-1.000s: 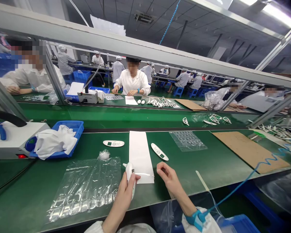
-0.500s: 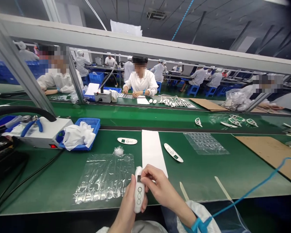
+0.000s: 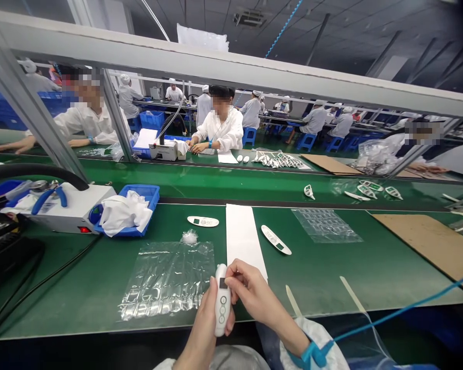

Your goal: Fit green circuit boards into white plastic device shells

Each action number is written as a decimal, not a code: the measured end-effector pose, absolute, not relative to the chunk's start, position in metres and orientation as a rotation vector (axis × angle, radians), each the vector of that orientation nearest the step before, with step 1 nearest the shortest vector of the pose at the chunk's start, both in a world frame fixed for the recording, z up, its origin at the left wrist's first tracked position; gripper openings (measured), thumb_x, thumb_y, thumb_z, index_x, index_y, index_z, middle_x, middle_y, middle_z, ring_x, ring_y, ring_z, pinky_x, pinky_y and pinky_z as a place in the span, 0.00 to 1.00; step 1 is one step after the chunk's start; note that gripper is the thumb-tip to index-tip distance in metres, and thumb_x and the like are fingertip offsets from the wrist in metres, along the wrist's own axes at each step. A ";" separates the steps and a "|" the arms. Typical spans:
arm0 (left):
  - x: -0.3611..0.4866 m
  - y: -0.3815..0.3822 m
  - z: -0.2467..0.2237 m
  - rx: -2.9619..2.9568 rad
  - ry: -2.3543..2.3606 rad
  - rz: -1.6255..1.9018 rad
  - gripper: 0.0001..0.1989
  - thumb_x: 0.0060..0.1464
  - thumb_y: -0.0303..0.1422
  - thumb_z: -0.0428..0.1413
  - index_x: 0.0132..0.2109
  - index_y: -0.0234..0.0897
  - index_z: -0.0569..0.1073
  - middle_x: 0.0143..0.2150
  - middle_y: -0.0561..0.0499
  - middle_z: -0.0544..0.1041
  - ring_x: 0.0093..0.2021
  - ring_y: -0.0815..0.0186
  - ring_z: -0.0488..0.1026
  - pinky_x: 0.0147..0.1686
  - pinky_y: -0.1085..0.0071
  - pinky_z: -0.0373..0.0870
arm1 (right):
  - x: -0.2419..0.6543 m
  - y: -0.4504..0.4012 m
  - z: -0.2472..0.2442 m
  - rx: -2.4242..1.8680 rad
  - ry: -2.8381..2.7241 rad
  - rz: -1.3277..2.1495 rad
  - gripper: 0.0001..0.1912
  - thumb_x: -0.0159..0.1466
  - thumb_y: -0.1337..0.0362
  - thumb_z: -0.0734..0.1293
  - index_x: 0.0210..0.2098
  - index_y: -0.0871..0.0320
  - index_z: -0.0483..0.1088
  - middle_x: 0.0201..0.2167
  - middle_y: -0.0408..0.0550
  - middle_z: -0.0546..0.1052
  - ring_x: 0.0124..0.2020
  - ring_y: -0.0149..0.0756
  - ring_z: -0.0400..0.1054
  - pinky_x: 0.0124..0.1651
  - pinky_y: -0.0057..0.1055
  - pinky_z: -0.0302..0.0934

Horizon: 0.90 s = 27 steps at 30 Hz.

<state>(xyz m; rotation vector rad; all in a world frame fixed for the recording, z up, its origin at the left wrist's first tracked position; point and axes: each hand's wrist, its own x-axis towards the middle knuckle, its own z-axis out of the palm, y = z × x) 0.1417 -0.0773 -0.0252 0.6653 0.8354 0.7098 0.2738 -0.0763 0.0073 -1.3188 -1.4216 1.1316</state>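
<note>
A white handheld device (image 3: pixel 223 308) with a dark window and round buttons stands nearly upright in my left hand (image 3: pixel 205 319), whose fingers wrap round its body. My right hand (image 3: pixel 250 293) is closed, its thumb and index finger pinched at the right edge of the dark window; whatever they pinch is too small to make out. Beyond my hands, a white sheet (image 3: pixel 245 236) lies on the green table. One white oval cover (image 3: pixel 202 221) lies to its left and another white cover (image 3: pixel 274 240) to its right.
Clear plastic film (image 3: pixel 170 277) and a crumpled ball (image 3: pixel 189 236) lie left. Further left are a blue tray (image 3: pixel 148 198) with white cloth and a white box (image 3: pixel 81 205). A plastic tray sheet (image 3: pixel 327 226) and cardboard (image 3: pixel 428 246) lie right. White parts ride the green belt (image 3: pixel 216 182).
The parts on the belt have shifted left. The co-worker opposite has moved their hands left, and the one at far left has stretched an arm out. My hands have barely moved.
</note>
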 end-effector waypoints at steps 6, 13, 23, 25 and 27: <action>0.142 -0.079 -0.019 0.731 0.878 0.715 0.33 0.55 0.61 0.39 0.29 0.35 0.68 0.12 0.56 0.62 0.14 0.73 0.55 0.17 0.76 0.50 | 0.272 -0.079 0.007 -1.351 -1.454 1.067 0.05 0.66 0.65 0.62 0.32 0.56 0.64 0.21 0.38 0.68 0.21 0.30 0.66 0.27 0.27 0.59; 0.141 -0.079 -0.020 0.958 0.960 0.762 0.26 0.50 0.58 0.53 0.29 0.38 0.65 0.15 0.61 0.62 0.10 0.76 0.55 0.10 0.79 0.47 | 0.264 -0.075 -0.017 -1.158 -1.063 1.331 0.20 0.57 0.49 0.70 0.29 0.55 0.58 0.20 0.35 0.66 0.14 0.27 0.62 0.17 0.23 0.55; 0.116 -0.078 -0.022 0.933 1.120 0.590 0.34 0.50 0.64 0.43 0.35 0.36 0.72 0.17 0.53 0.70 0.14 0.68 0.63 0.16 0.72 0.58 | 0.268 -0.068 0.015 -1.118 -1.442 1.350 0.14 0.65 0.52 0.65 0.43 0.54 0.74 0.43 0.49 0.70 0.25 0.27 0.65 0.25 0.25 0.63; 0.106 -0.071 -0.021 0.984 1.149 0.685 0.35 0.49 0.64 0.45 0.40 0.37 0.74 0.25 0.47 0.76 0.22 0.61 0.72 0.24 0.67 0.69 | 0.272 -0.054 0.017 -1.095 -1.468 1.469 0.15 0.64 0.51 0.66 0.41 0.55 0.76 0.38 0.47 0.71 0.22 0.26 0.65 0.23 0.24 0.62; 0.094 -0.059 -0.018 1.069 1.191 0.876 0.34 0.50 0.63 0.46 0.46 0.39 0.74 0.41 0.43 0.79 0.39 0.53 0.77 0.42 0.62 0.72 | 0.279 -0.028 0.014 -1.129 -1.437 1.443 0.16 0.61 0.51 0.68 0.39 0.57 0.76 0.33 0.46 0.73 0.21 0.27 0.66 0.21 0.24 0.62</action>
